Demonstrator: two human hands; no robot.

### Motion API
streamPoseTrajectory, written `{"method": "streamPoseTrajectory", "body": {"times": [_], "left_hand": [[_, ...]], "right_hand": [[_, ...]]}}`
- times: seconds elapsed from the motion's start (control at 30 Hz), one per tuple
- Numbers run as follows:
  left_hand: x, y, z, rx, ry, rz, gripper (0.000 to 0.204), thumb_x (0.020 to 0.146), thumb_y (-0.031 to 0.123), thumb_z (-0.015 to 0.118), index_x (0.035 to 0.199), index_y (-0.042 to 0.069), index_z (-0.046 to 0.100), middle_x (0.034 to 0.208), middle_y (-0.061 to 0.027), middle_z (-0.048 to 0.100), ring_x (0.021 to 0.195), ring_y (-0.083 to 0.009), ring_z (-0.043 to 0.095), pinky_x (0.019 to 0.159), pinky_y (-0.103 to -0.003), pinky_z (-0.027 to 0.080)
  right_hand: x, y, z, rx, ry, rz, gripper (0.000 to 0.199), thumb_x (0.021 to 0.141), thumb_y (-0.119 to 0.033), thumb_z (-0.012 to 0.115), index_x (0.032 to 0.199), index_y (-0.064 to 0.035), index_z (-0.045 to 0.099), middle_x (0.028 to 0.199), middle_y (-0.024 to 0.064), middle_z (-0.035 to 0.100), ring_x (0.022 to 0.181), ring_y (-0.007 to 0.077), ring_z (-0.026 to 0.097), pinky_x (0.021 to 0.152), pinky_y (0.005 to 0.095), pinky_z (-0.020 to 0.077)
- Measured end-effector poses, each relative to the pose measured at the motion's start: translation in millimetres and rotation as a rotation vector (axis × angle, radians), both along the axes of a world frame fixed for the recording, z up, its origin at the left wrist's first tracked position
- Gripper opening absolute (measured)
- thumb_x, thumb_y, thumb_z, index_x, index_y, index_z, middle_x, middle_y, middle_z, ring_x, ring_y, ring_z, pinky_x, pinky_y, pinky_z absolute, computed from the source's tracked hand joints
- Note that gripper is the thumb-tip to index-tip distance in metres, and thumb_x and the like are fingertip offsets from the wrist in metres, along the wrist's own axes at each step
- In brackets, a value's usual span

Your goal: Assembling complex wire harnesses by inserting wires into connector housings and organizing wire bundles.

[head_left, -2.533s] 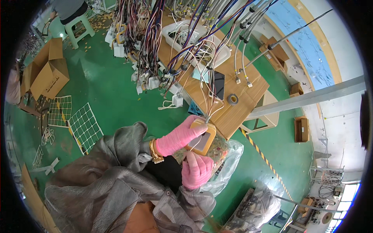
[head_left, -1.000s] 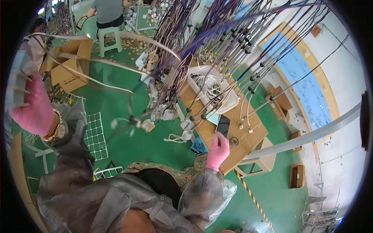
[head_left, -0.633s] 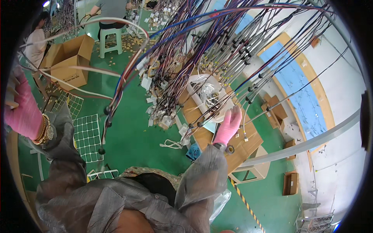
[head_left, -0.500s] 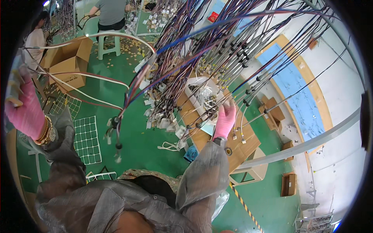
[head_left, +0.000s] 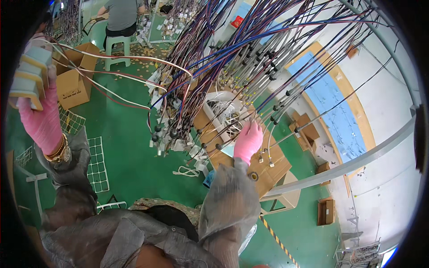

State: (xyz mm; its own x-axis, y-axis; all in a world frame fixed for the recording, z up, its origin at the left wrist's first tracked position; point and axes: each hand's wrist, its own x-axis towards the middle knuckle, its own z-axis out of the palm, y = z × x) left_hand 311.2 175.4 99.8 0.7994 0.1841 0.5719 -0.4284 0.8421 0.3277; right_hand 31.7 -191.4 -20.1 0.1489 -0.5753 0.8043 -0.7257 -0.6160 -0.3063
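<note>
My left hand (head_left: 44, 123), in a pink glove, is raised at the far left, its fingers around a layered grey-white block with tan edges (head_left: 35, 73). White and red wires (head_left: 120, 67) stretch from beside this block to the hanging wire bundle (head_left: 190, 76). Black fittings (head_left: 172, 133) and white connectors (head_left: 178, 145) hang at the bundle's lower end. My right hand (head_left: 248, 140), also pink-gloved, is closed among the thin cables at centre right. Its fingertips appear to pinch a cable (head_left: 255, 110), partly hidden. Short cable ends with small connectors (head_left: 271, 163) dangle beside it.
Below the cables stands a cardboard-topped table (head_left: 270, 172) with a white bin (head_left: 210, 109) of loose wire and a tape roll (head_left: 253, 176). A curved metal rail (head_left: 330, 176) crosses the right side. An open carton (head_left: 73, 87) and a person on a green stool (head_left: 117, 51) are far left.
My left hand and its block have come further into view, up and rightward. The wires' black fittings, hanging apart before, now lie against the bundle. My right hand's fingers look more closed.
</note>
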Motion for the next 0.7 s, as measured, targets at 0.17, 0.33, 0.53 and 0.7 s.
{"method": "streamPoseTrajectory", "body": {"times": [0.17,0.33,0.53,0.7], "left_hand": [[5,-11,-7,0.049,0.003,0.000,0.052,0.093,0.013,0.053,0.140,0.002,0.036,0.147,-0.0130,0.035,0.136,-0.0315,0.034,0.115,-0.052,0.029],[3,-32,-13,0.045,0.081,-0.096,0.052,0.092,0.011,0.054,0.140,0.002,0.036,0.147,-0.0132,0.035,0.136,-0.0312,0.033,0.116,-0.054,0.027],[8,-43,-46,0.114,0.089,-0.377,0.054,0.093,0.013,0.056,0.140,-0.001,0.033,0.144,-0.0158,0.036,0.135,-0.0329,0.035,0.113,-0.056,0.031],[1,-67,-75,0.380,-0.074,-0.840,0.068,0.092,0.026,0.060,0.146,0.003,0.027,0.151,-0.0174,0.027,0.138,-0.0394,0.029,0.107,-0.054,0.037]], "right_hand": [[-77,83,-11,0.603,-0.664,0.544,0.021,0.093,-0.015,0.050,0.079,0.0003,0.054,0.071,0.0084,0.049,0.065,0.0189,0.047,0.064,0.0327,0.0394],[-126,150,-61,0.920,-0.452,0.470,0.016,0.091,-0.011,0.051,0.079,-0.0015,0.056,0.072,0.0022,0.056,0.067,0.0129,0.049,0.065,0.0250,0.0387],[-207,208,12,0.091,-1.294,0.908,0.031,0.097,-0.020,0.044,0.069,-0.0092,0.040,0.065,-0.0002,0.042,0.056,0.0121,0.036,0.049,0.0246,0.0308],[-241,238,80,-0.064,-0.929,0.410,0.028,0.097,-0.017,0.042,0.070,-0.0090,0.043,0.065,0.0014,0.036,0.063,0.0122,0.040,0.066,0.0290,0.0458]]}}
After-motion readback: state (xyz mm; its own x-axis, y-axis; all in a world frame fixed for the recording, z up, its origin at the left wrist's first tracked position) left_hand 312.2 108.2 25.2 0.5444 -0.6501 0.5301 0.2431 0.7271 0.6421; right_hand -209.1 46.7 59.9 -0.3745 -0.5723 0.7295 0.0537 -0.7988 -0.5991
